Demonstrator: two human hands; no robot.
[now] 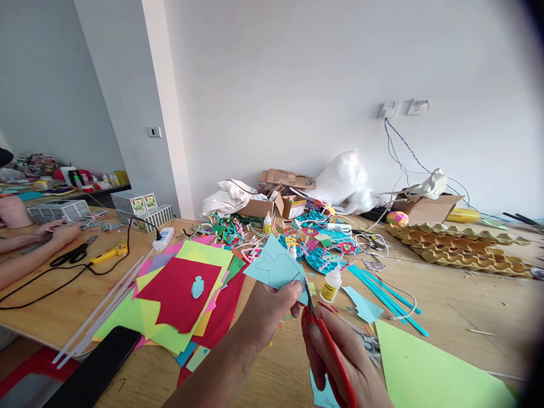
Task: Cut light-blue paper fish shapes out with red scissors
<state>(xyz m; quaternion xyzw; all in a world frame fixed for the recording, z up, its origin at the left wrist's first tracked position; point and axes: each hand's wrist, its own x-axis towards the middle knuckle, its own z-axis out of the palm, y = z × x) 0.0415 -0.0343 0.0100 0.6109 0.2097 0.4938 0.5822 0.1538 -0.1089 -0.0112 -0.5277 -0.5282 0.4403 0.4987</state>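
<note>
My left hand (278,303) pinches a light blue sheet of paper (276,263) that has curved pencil outlines on it. In my right hand (335,345) is a pair of red-handled scissors (334,351), its blades at the paper's lower right edge beside my left fingertips. A small light blue fish cutout (198,287) lies on the dark red paper (181,292), on a stack of coloured sheets to the left. Just past my hands a white glue bottle (331,284) stands upright. A light blue scrap (363,304) rests to its right.
Left are a black phone (96,368), a yellow glue gun (109,253), black scissors (73,255) and another person's hands (59,229). Yellow-green paper (433,368) lies at the right front, egg trays (459,249) behind it. Decorated blue pieces (317,258) and cardboard boxes (293,207) crowd the back.
</note>
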